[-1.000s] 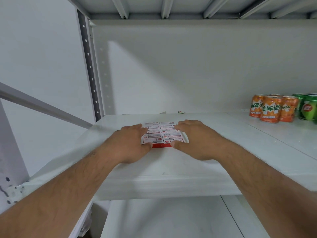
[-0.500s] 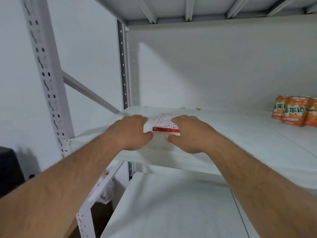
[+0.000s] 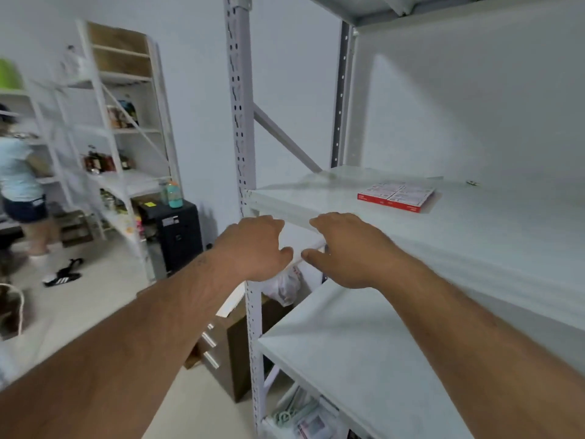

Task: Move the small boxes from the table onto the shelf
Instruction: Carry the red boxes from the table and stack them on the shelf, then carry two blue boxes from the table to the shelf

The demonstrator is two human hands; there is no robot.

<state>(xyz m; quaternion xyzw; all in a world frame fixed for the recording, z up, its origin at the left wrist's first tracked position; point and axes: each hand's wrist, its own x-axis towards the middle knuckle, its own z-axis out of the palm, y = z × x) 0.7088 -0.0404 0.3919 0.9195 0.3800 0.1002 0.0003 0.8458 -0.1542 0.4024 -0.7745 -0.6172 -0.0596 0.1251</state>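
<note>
A flat group of small red-and-white boxes (image 3: 395, 196) lies on the white shelf board (image 3: 474, 223), a little back from its front edge. My left hand (image 3: 253, 245) and my right hand (image 3: 345, 248) hang in the air in front of the shelf's left corner, below and to the left of the boxes. Both hands hold nothing, their fingers loosely curled. Neither hand touches the boxes or the shelf.
A perforated white upright (image 3: 240, 122) stands just behind my left hand. A lower shelf board (image 3: 348, 359) lies beneath my right arm. At the left are another rack with goods (image 3: 120, 122), a black cabinet (image 3: 177, 232) and a person (image 3: 19, 185).
Both hands have let go of the boxes and drawn back off the shelf toward me. The boxes stay on the shelf. My view has swung left, and the cans are out of sight.
</note>
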